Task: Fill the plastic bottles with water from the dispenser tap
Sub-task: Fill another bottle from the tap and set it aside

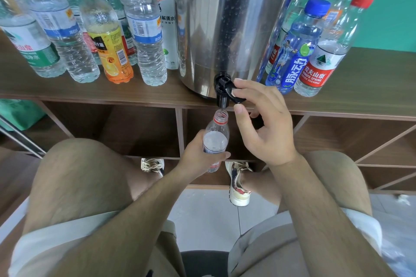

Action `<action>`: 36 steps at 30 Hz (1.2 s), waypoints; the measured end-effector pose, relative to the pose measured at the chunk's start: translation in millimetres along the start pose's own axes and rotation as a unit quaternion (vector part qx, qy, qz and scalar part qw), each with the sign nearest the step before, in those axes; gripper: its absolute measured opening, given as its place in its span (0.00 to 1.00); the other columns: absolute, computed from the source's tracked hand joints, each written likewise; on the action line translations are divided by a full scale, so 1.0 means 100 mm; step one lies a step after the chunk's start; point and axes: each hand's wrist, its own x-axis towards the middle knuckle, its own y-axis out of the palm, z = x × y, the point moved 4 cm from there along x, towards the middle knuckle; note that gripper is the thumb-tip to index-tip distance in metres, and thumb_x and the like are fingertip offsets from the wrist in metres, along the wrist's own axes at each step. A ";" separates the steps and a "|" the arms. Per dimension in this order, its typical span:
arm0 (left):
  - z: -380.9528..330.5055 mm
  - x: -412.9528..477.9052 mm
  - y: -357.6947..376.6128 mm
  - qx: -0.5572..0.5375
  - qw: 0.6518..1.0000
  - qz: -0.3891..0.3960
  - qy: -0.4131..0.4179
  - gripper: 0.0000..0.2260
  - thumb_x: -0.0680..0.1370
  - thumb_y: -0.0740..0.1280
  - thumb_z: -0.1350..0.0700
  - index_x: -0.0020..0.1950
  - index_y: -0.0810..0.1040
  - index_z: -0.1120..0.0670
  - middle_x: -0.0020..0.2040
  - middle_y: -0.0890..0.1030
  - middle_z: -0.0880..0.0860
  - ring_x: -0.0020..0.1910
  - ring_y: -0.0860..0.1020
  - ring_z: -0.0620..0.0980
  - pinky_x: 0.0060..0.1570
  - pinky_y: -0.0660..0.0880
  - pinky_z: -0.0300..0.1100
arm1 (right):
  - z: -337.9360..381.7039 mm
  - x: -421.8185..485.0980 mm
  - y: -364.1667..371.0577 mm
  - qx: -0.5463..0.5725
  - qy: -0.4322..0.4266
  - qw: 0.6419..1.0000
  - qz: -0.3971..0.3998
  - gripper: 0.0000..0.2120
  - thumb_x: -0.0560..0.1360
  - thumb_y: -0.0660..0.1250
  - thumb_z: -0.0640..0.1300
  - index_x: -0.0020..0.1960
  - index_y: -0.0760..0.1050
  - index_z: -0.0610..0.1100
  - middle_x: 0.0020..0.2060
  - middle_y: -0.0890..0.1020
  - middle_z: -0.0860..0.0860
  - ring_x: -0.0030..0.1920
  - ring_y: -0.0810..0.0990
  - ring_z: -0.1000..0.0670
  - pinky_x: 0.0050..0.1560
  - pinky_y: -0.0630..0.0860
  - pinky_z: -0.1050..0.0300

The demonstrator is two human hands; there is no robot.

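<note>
At the bottom of the frame, the person sits with both knees spread in pale shorts [74, 186], and the bare forearms reach forward between them. Two sneakers [239, 184] rest on the light tiled floor [209, 213] just beyond.

In the centre, the left hand [200, 153] is wrapped around the lower body of a small clear bottle [216, 137]. It holds the bottle upright and uncapped with its mouth directly under the black tap [222, 96]. Some water shows inside the bottle. Just to the right, the right hand [265, 126] pinches the tap handle [234, 94]: the forefinger lies over its top, the thumb is beneath its end, and the other fingers are loosely curled.

The tap comes out of the base of a big steel dispenser [229, 18], beaded with droplets, which stands on a wooden shelf unit [90, 90] with open cubbies below.

At the upper left stands a cluster of capped bottles, among them a yellow-capped juice bottle [105, 36]. At the upper right is another cluster, including a blue-capped bottle [297, 45] and a red-labelled bottle [326, 56]. A green wall [394, 7] runs behind everything.
</note>
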 end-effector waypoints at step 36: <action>-0.02 -0.03 -0.02 0.009 1.000 -0.011 -0.005 0.33 0.69 0.83 0.43 0.66 0.67 0.35 0.56 0.76 0.34 0.55 0.78 0.39 0.33 0.71 0.21 | -0.79 -0.07 0.07 -0.221 0.337 0.915 -0.008 0.19 0.81 0.72 0.50 0.68 0.78 0.42 0.61 0.82 0.45 0.65 0.76 0.41 0.65 0.70 0.47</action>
